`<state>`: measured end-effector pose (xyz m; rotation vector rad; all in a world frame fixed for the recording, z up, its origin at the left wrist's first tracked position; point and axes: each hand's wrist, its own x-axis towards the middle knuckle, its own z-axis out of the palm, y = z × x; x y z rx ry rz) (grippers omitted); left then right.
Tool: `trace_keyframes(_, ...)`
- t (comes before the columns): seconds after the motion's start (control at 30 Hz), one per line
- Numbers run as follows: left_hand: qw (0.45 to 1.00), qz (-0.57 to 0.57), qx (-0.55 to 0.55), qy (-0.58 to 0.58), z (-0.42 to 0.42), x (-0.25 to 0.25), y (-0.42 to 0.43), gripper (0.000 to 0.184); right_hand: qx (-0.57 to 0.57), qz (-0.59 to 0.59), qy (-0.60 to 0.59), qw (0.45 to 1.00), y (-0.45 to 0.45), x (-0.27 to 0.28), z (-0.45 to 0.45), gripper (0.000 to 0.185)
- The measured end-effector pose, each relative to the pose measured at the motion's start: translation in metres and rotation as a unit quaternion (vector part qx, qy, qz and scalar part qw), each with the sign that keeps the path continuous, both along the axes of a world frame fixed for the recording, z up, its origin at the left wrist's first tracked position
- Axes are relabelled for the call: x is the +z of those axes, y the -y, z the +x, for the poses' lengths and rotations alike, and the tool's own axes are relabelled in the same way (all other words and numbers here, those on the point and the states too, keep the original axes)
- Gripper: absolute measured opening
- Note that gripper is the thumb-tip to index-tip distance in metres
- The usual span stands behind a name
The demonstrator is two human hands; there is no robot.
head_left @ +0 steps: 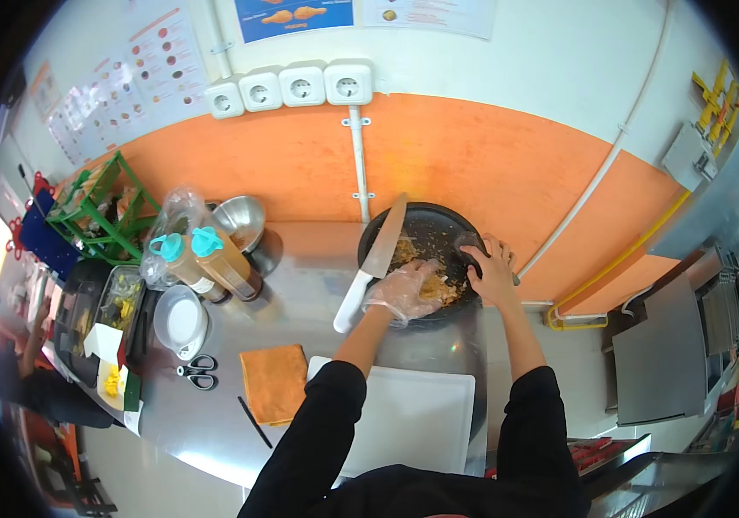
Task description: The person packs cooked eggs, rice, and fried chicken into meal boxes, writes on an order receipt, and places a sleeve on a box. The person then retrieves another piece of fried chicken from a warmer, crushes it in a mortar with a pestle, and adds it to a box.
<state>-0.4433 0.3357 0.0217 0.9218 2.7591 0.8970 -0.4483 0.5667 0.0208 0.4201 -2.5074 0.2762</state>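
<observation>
My left hand (408, 292), in a clear plastic glove, is down inside a round black pan (380, 226). Its fingers are curled into brownish shredded food (440, 289), and their tips are partly hidden. At the pan's right side my bare right hand (495, 269) grips a dark rounded thing (468, 245), whose kind I cannot make out. A large knife (384, 242) with a white handle rests across the pan's left rim. In front of the pan, near my forearms, lies a white cutting board (417, 419).
Left on the steel table (287, 298) are a folded orange cloth (273, 382), a black stick (255, 421), scissors (199, 372), a white tub (181, 319), two sauce bottles (227, 263) and a metal bowl (241, 217). An orange wall (266, 155) with sockets stands behind.
</observation>
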Motion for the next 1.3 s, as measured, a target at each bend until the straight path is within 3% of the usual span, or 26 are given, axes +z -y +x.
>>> trace_keyframes(0.1, 0.999, -0.005, 0.008, 0.031, 0.003, 0.009, 0.002, 0.074, -0.057, -0.066, -0.008, 0.996, 0.057, 0.008, -0.014, 0.020)
trace_keyframes(0.13, 0.999, -0.005, 0.007, 0.032, -0.009, -0.026, 0.000, 0.074, -0.058, -0.036, 0.061, 0.996, 0.087, 0.018, -0.013, 0.022)
trace_keyframes(0.17, 0.997, -0.021, 0.013, -0.075, -0.029, -0.089, -0.001, 0.075, -0.061, -0.006, 0.129, 0.990, 0.120, 0.031, -0.009, 0.028)
trace_keyframes(0.2, 0.991, -0.030, 0.010, -0.128, -0.029, -0.095, -0.002, 0.075, -0.038, 0.030, 0.280, 0.959, 0.149, 0.042, -0.005, 0.049)
trace_keyframes(0.23, 0.982, -0.039, 0.010, -0.183, -0.029, -0.099, -0.002, 0.075, -0.038, 0.054, 0.289, 0.955, 0.178, 0.043, 0.001, 0.052)
trace_keyframes(0.3, 0.992, -0.043, 0.065, -0.098, 0.001, -0.027, -0.004, 0.076, -0.047, 0.047, 0.325, 0.943, 0.217, 0.031, 0.006, 0.057)
trace_keyframes(0.37, 0.993, 0.000, 0.032, -0.111, -0.008, -0.038, -0.002, 0.077, -0.058, 0.008, 0.347, 0.936, 0.232, 0.016, -0.005, 0.059)
trace_keyframes(0.43, 0.995, 0.081, 0.010, -0.053, -0.008, -0.031, -0.005, 0.075, -0.083, -0.060, 0.349, 0.931, 0.236, 0.013, -0.011, 0.054)
trace_keyframes(0.57, 0.993, 0.112, 0.004, -0.029, -0.013, -0.044, -0.001, 0.068, -0.136, -0.150, 0.356, 0.912, 0.216, 0.013, -0.007, 0.046)
trace_keyframes(0.63, 0.994, 0.110, 0.012, -0.025, -0.018, -0.057, 0.004, 0.064, -0.054, -0.392, 0.440, 0.806, 0.195, 0.033, -0.010, 0.042)
trace_keyframes(0.67, 0.994, 0.107, 0.011, -0.024, -0.018, -0.059, 0.005, 0.063, -0.020, -0.514, 0.382, 0.767, 0.181, 0.023, -0.006, 0.042)
trace_keyframes(0.7, 0.994, 0.109, 0.015, -0.015, -0.020, -0.063, 0.007, 0.061, 0.065, -0.575, 0.418, 0.700, 0.155, 0.012, -0.005, 0.041)
trace_keyframes(0.73, 0.992, 0.122, 0.022, 0.024, -0.024, -0.075, 0.008, 0.059, 0.101, -0.575, 0.439, 0.683, 0.127, 0.023, 0.010, 0.035)
trace_keyframes(0.77, 0.987, 0.143, 0.027, 0.068, -0.027, -0.081, 0.008, 0.058, 0.165, -0.601, 0.470, 0.625, 0.100, 0.045, 0.039, 0.031)
trace_keyframes(0.8, 0.982, 0.148, 0.033, 0.110, -0.026, -0.075, 0.009, 0.056, 0.146, -0.602, 0.500, 0.606, 0.077, 0.065, 0.065, 0.026)
trace_keyframes(0.83, 0.997, 0.037, 0.032, -0.058, -0.008, -0.035, 0.001, 0.056, 0.093, -0.589, 0.475, 0.647, 0.065, 0.079, 0.091, 0.019)
trace_keyframes(0.87, 0.999, 0.030, 0.035, -0.026, 0.003, -0.008, 0.000, 0.063, 0.096, -0.526, 0.420, 0.733, 0.043, 0.058, 0.098, 0.018)
trace_keyframes(0.9, 0.998, 0.034, 0.036, -0.028, 0.007, 0.000, 0.000, 0.063, 0.096, -0.523, 0.419, 0.736, 0.029, 0.043, 0.102, 0.018)
trace_keyframes(0.93, 0.999, 0.015, 0.046, -0.018, 0.011, 0.005, 0.000, 0.065, 0.027, -0.391, 0.256, 0.884, 0.017, 0.028, 0.105, 0.026)
trace_keyframes(0.97, 0.998, -0.003, 0.056, -0.009, 0.011, 0.008, 0.000, 0.068, -0.042, -0.231, 0.073, 0.969, 0.012, 0.019, 0.105, 0.036)
trace_keyframes(1.0, 0.999, -0.001, 0.045, 0.001, 0.011, 0.010, 0.001, 0.075, -0.040, -0.230, 0.071, 0.970, 0.013, 0.014, 0.107, 0.036)
trace_keyframes(1.07, 0.999, -0.014, 0.049, 0.001, 0.011, 0.014, 0.000, 0.075, -0.165, -0.336, 0.099, 0.922, 0.013, 0.004, 0.104, 0.049)
trace_keyframes(1.1, 0.998, -0.030, 0.050, 0.005, 0.012, 0.014, -0.001, 0.074, -0.163, -0.337, 0.097, 0.922, 0.017, 0.004, 0.101, 0.049)
trace_keyframes(1.17, 0.999, -0.021, 0.045, -0.004, 0.011, 0.009, -0.001, 0.074, -0.225, -0.432, 0.134, 0.863, 0.028, 0.002, 0.093, 0.053)
trace_keyframes(1.27, 0.998, -0.004, 0.043, -0.036, 0.002, -0.008, 0.001, 0.076, -0.196, -0.457, 0.041, 0.866, 0.013, -0.058, 0.059, 0.053)
trace_keyframes(1.3, 0.998, 0.006, 0.041, -0.054, 0.003, -0.005, 0.001, 0.076, -0.191, -0.459, 0.043, 0.867, 0.015, -0.054, 0.055, 0.053)
